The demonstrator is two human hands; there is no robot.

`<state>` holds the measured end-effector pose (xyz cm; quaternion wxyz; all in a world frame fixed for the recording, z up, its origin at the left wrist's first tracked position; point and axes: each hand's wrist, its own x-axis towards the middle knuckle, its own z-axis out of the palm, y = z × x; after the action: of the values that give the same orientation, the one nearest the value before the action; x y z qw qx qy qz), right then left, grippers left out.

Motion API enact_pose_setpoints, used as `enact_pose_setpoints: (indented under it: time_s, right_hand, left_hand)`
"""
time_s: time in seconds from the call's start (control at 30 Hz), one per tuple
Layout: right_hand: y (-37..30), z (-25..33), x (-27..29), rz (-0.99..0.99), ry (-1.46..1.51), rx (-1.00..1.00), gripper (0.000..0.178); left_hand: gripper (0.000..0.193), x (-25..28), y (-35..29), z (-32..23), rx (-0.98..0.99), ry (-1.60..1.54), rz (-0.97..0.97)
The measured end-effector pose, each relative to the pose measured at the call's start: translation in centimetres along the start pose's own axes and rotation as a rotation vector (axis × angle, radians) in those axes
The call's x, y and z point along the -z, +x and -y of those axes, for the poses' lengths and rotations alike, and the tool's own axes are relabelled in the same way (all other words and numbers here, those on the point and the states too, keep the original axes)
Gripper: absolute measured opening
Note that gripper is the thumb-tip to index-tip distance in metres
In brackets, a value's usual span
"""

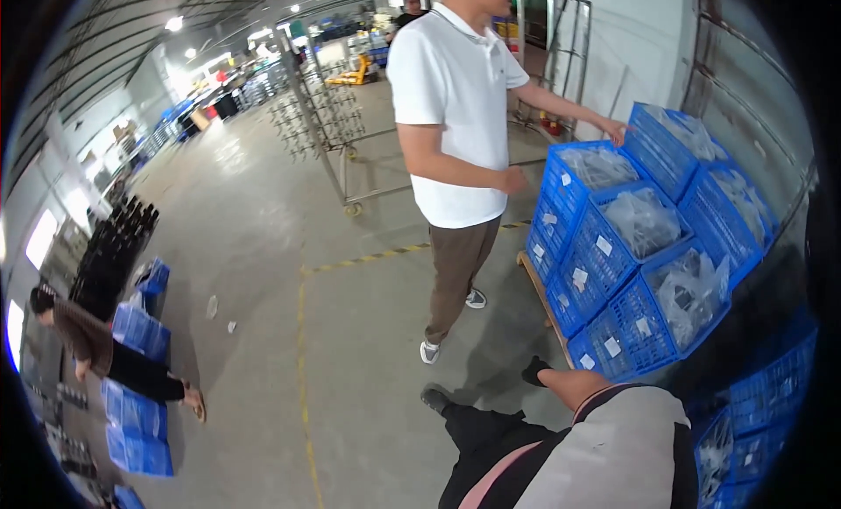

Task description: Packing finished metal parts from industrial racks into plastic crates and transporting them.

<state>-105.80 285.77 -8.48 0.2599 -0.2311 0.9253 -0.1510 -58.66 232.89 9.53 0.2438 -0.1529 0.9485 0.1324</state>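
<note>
Neither of my hands is in view. At the lower edge show my grey top, black shorts, a bare leg and dark shoes. Just ahead to the right, blue plastic crates stand stacked on a wooden pallet. Clear plastic bags fill the open tops, their contents unclear. White labels stick to the crate sides. A person in a white polo shirt stands beside the stack, one hand at a crate's rim, the other arm bent at the waist.
More blue crates stand at lower right. A metal rack on wheels is behind the person. Yellow floor tape runs across the grey floor. At far left, another person bends beside blue crates and black parts.
</note>
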Motion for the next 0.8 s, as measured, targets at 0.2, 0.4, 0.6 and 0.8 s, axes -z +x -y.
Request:
enact_pose_setpoints:
  time_s: [0.2,0.4,0.6,0.8]
  right_hand:
    - [2.8,6.6,2.4,-0.811,0.472,0.231,0.101]
    - [12.6,21.0,13.4,-0.388,0.520,-0.228,0.098]
    - [14.3,26.9,23.0,-0.535,0.436,-0.188,0.056]
    - [7.2,26.5,24.7,-0.548,0.660,-0.563,0.095]
  left_hand:
    - [0.023,5.4,1.9,3.6,0.003,-0.053,-0.107]
    - [0.028,6.2,6.1,3.9,-0.032,-0.151,-0.186]
    - [0.032,7.6,12.3,5.8,-0.110,-0.218,-0.238]
    - [0.032,7.6,15.3,9.9,-0.191,-0.260,-0.211]
